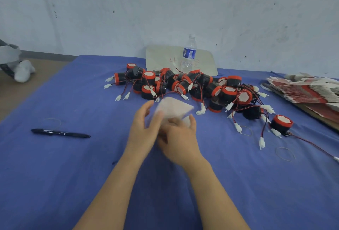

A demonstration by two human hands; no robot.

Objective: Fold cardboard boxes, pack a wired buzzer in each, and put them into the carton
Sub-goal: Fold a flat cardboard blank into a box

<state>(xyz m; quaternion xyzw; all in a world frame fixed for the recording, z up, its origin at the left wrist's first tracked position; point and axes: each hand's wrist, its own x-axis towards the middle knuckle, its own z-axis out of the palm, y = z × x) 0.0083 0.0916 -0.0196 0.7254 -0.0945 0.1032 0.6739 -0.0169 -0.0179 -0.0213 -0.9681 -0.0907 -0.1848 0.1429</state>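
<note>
Cardboard box point(174, 107) gripped between left hand point(145, 130), right hand point(180, 140).

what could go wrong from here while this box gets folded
1. The cardboard box, held by the left hand and right hand, sits close to the buzzer pile; a flap could snag its loose wires.
2. The wires look tangled, so pulling one buzzer may drag others along.
3. The water bottle stands right behind the pile and could be tipped.
</note>
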